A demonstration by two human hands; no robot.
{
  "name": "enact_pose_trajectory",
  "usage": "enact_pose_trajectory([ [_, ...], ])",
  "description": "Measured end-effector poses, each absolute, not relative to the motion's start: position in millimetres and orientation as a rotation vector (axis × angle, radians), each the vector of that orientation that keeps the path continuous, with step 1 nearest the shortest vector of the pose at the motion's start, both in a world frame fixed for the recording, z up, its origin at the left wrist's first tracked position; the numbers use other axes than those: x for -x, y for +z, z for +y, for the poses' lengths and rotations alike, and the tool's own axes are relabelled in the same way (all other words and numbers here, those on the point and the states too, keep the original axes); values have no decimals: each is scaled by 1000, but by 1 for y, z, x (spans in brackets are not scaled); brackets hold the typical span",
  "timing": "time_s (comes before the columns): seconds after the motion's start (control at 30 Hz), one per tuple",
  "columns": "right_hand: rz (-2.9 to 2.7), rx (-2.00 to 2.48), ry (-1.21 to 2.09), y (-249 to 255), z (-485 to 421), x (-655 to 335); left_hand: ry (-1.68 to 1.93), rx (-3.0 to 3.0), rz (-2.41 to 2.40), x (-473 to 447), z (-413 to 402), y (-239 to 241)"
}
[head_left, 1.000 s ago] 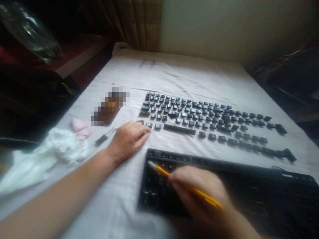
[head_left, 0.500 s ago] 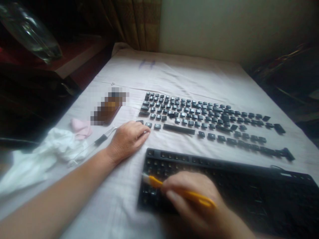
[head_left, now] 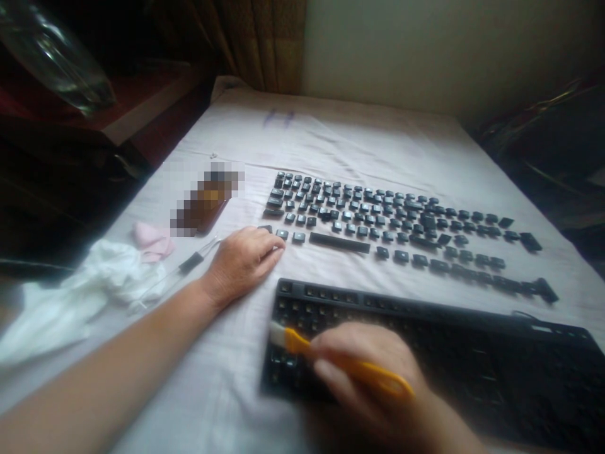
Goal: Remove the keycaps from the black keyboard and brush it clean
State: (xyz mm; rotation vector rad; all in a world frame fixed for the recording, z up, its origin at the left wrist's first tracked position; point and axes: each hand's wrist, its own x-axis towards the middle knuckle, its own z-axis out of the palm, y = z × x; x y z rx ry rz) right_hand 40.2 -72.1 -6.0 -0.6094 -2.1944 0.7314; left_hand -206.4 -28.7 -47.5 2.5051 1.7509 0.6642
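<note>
My right hand (head_left: 373,378) grips an orange-handled brush (head_left: 331,356), its pale bristle tip resting on the left end of a black keyboard frame (head_left: 425,340) stripped of its keys. My left hand (head_left: 243,261) lies palm down on the white cloth (head_left: 331,145), fingers loosely curled, just left of the frame and touching nothing else. Several black keycaps (head_left: 378,217) lie in rows beyond the frame, with a long spacebar (head_left: 340,243) among them.
A brown bottle (head_left: 205,202) lies left of the keycaps. A thin black-handled tool (head_left: 189,261), a pink cloth (head_left: 151,239) and crumpled white tissue (head_left: 94,284) sit at the left. Dark furniture flanks both sides; a curtain hangs behind.
My right hand has pulled the brush tip down and left across the frame's left end. The left hand has stayed still.
</note>
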Motion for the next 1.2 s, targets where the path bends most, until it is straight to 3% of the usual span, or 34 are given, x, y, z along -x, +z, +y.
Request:
enact_pose_trajectory([
  [0.23,-2174,576,631,-10,-70,-40,662,-2491,1745,206,-29,-47],
  [0.47,-2237,614,814,1,-76,-46,662,-2479,1741,206,-29,-48],
  [0.8,-2145,629,567,-5,-68,-38,658,-2482,1752,205,-29,-47],
  [1.2,-2085,700,749,-7,-71,-30,643,-2482,1756,206,-30,-45],
])
